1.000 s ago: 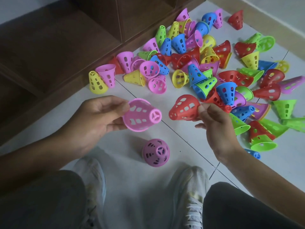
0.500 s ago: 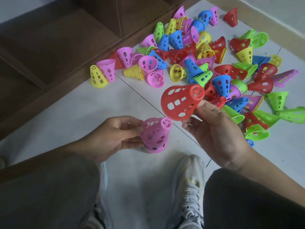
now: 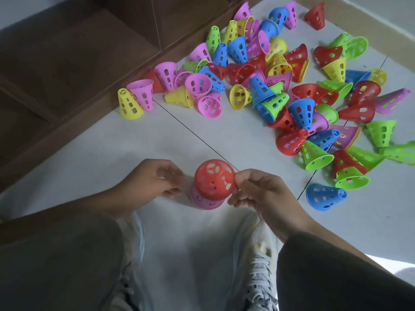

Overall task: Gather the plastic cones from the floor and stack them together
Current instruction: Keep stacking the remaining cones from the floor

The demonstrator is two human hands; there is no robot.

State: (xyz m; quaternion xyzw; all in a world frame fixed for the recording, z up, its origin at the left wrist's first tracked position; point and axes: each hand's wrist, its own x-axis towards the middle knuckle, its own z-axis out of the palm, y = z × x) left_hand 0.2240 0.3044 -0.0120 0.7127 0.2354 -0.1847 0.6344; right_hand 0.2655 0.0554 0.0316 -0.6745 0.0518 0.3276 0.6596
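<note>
Right hand (image 3: 258,194) pinches red cone (image 3: 213,179) atop pink stack (image 3: 205,202).

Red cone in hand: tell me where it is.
Head view, lower centre: the red cone sits atop the pink stack, between left hand and right hand.

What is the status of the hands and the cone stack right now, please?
Right hand pinching red cone over pink stack. Left hand beside stack, grip unclear. Loose cone pile beyond; nothing in the way.
</note>
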